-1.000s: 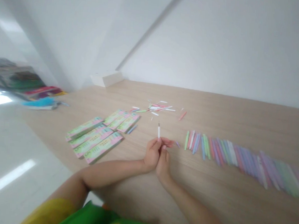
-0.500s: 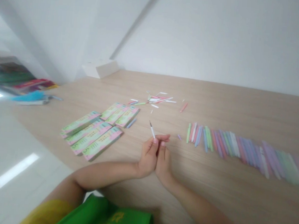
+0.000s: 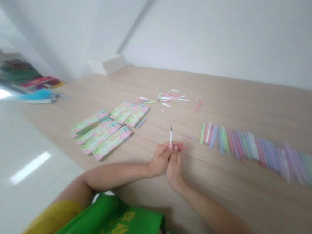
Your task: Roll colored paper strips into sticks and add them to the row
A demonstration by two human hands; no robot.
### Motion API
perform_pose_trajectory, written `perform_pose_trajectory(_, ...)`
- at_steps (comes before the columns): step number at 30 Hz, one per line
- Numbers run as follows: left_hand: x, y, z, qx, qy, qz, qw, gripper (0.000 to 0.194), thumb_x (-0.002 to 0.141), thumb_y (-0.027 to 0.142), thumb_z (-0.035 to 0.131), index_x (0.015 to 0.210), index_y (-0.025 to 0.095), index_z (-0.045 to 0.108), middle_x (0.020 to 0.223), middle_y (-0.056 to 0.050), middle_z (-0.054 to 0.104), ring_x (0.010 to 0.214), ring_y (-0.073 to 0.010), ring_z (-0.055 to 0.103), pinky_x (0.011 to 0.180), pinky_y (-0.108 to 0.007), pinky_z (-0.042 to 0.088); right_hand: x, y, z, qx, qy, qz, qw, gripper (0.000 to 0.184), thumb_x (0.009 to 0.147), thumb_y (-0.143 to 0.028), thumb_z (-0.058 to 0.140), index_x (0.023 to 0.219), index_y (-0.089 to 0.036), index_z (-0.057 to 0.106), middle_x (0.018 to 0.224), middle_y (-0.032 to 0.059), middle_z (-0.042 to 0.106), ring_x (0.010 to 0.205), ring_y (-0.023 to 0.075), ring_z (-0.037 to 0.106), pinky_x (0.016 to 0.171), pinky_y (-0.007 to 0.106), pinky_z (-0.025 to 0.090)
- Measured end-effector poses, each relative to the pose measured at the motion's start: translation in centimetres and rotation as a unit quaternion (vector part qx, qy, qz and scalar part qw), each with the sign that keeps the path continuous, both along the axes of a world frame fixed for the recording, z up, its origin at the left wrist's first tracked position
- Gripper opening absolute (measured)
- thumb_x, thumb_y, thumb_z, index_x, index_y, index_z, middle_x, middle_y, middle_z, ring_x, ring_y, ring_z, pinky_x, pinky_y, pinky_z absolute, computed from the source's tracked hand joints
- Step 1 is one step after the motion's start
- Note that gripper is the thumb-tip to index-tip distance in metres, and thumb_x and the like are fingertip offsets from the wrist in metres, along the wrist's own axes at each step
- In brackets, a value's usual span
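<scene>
"While pressed side by side just below the middle of the frame, gripping what?"

"Pinching a slim white stick (image 3: 171,136) in the closed fingers of the left hand (image 3: 160,160). Pointing its dark tip towards the top of the frame."

"And with the right hand (image 3: 174,171)?"

"Touching the left hand, with thumb beside the stick's lower end. Cannot tell whether open or closed, or whether gripping too."

"Look beyond, to the counter (image 3: 239,105)."

"See a scattered pile of thin sticks (image 3: 171,97) just above the middle, mostly white and pink, and a red stick (image 3: 197,106) to its right."

"Now look right."

"Notice a long row of coloured sticks (image 3: 236,144), running to the right edge and blurring there. Spot a small purple piece (image 3: 192,137) near its left end."

"And left of centre?"

"Find printed green-and-pink packs (image 3: 113,142) in two groups, with blue sticks (image 3: 141,123) just beside the upper group. Look higher, at upper left, for a white box (image 3: 107,64) near the wall (image 3: 217,35)."
</scene>
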State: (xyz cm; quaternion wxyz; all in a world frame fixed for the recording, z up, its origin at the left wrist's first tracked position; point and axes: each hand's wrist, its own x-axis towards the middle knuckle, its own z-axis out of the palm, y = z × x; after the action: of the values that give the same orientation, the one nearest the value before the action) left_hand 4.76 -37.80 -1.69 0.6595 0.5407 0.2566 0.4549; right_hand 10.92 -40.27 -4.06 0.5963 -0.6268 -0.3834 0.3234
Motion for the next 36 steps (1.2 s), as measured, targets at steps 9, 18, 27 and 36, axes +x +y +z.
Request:
perform_pose_trajectory(9,-0.4,0.0,1.7,0.197,-0.035,0.046,0.979,0.050,0.095,0.045,0.039,0.136,0.017,0.046,0.134,-0.017,0.054,0.103,-0.0237,0.064,0.086,-0.037,0.051,0.4,-0.8,1.3,0.060,0.003,0.014,0.998,0.056,0.096,-0.052,0.026,0.068,-0.020,0.062,0.061,0.0034,0.061,0.057,0.0145,0.056,0.052,0.027,0.040)
perform_pose_trajectory(18,-1.4,-1.0,5.1,0.217,0.033,0.115,0.969,0.038,0.096,0.044,0.038,0.078,0.018,0.058,0.096,-0.011,0.071,0.098,-0.0214,0.066,0.103,-0.043,0.039,0.5,-1.5,1.5,0.066,-0.040,0.074,0.994,0.057,0.098,-0.049,0.021,0.070,-0.022,0.062,0.063,0.0031,0.062,0.059,0.0157,0.056,0.051,0.027,0.037)
perform_pose_trajectory(27,-1.5,-2.1,3.8,0.227,0.055,0.069,0.970,0.032,0.098,0.031,0.038,0.088,0.017,0.065,0.114,-0.012,0.069,0.108,-0.0214,0.063,0.105,-0.043,0.039,0.7,-2.0,1.5,0.125,-0.140,0.064,0.980,0.046,0.097,-0.042,0.030,0.077,-0.021,0.065,0.060,0.0036,0.063,0.055,0.0145,0.056,0.050,0.027,0.035)
perform_pose_trajectory(36,-1.4,0.3,4.8,0.281,0.135,0.077,0.947,0.033,0.096,0.034,0.041,0.099,0.019,0.069,0.121,-0.011,0.066,0.114,-0.0230,0.060,0.100,-0.039,0.046,1.4,-0.7,3.0,0.094,-0.050,0.032,0.994,0.048,0.095,-0.050,0.033,0.068,-0.020,0.059,0.058,0.0030,0.060,0.053,0.0154,0.053,0.047,0.028,0.035)
